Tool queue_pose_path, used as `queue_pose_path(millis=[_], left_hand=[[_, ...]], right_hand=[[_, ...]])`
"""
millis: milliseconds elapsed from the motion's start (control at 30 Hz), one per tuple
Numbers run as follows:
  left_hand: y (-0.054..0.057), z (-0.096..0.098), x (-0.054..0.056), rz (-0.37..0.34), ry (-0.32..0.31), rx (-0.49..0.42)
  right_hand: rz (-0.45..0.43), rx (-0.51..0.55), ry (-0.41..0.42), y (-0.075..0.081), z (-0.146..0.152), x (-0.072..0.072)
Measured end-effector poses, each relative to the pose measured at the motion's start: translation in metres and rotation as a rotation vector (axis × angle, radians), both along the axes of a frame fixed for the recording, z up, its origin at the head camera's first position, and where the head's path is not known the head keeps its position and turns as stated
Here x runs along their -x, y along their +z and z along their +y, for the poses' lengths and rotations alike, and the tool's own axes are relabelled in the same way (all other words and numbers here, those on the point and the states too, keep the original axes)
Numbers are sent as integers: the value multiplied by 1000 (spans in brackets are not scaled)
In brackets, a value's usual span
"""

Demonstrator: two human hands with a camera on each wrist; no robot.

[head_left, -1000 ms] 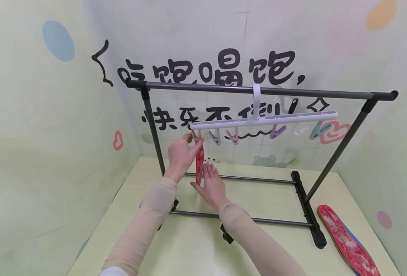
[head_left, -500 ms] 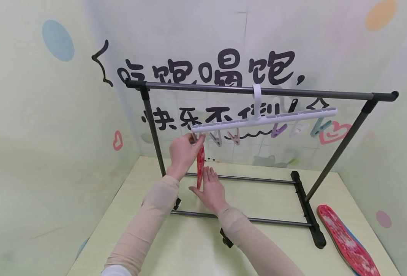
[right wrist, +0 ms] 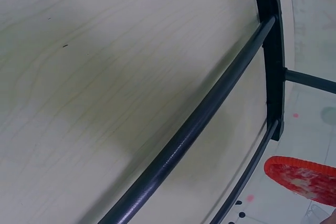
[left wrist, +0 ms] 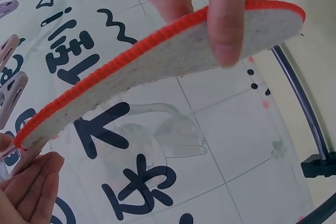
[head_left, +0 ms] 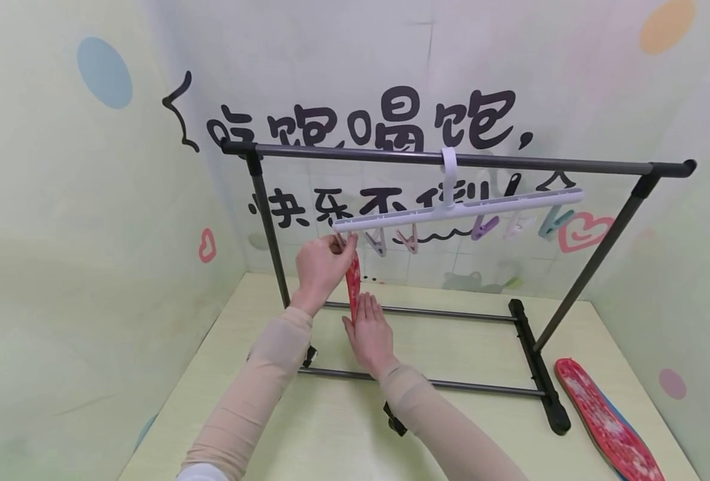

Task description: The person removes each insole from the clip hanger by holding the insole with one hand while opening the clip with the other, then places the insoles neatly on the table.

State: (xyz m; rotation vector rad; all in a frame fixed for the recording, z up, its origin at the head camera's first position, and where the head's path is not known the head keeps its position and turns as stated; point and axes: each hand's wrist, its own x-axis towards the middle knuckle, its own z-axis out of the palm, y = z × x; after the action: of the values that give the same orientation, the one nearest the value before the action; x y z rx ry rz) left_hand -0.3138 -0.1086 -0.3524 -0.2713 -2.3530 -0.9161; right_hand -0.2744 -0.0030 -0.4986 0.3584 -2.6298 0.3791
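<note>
A red-patterned shoe insole (head_left: pixel 352 284) hangs upright below the left end of the white hanger (head_left: pixel 415 217). My left hand (head_left: pixel 320 267) is at its upper end and pinches a pink clip (head_left: pixel 340 238), which sits over the insole's tip in the left wrist view. Lower down, my right hand (head_left: pixel 371 337) holds the insole; its thumb (left wrist: pixel 226 30) lies across the pale underside, with fingers behind the orange edge. In the right wrist view, only one end of the insole (right wrist: pixel 302 179) shows, and the right hand is almost wholly out of frame.
Several more clips, including a purple one (head_left: pixel 484 227) and a teal one (head_left: pixel 554 222), hang along the hanger. It hooks over the black rack's top bar (head_left: pixel 342 154). A second red insole (head_left: pixel 607 417) lies on the table (head_left: pixel 330 434) at right, outside the rack's foot (head_left: pixel 538 367).
The insole's lower end has swung slightly right, and my right hand has shifted with it, its thumb drawing closer to the fingers. My left hand stays by the clip, barely moved.
</note>
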Motion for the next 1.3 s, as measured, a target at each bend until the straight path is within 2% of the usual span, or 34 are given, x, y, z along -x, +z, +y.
queue_pose_path(millis=[167,400,633,800,1000,1100,1300], left_hand=[[0,-3,-1,41,-13,16],[0,-3,-1,119,-56,51],[1,-3,-2,167,-61,39],[1,-4,-1,160,-65,32],[-2,-5,-2,131,-83,22],[-2,-6,-1,110,-92,20],[-1,-6,-2,63,-53,-10]], right_hand=[[0,-11,-4,-3,0,-3],[-13,56,-25,-7,6,-7],[-22,80,-9,-19,16,-10],[-5,100,-13,-26,22,-14],[-55,157,-22,-32,34,-22],[-48,180,-24,-35,40,-27],[-8,197,-26,-35,53,-31]])
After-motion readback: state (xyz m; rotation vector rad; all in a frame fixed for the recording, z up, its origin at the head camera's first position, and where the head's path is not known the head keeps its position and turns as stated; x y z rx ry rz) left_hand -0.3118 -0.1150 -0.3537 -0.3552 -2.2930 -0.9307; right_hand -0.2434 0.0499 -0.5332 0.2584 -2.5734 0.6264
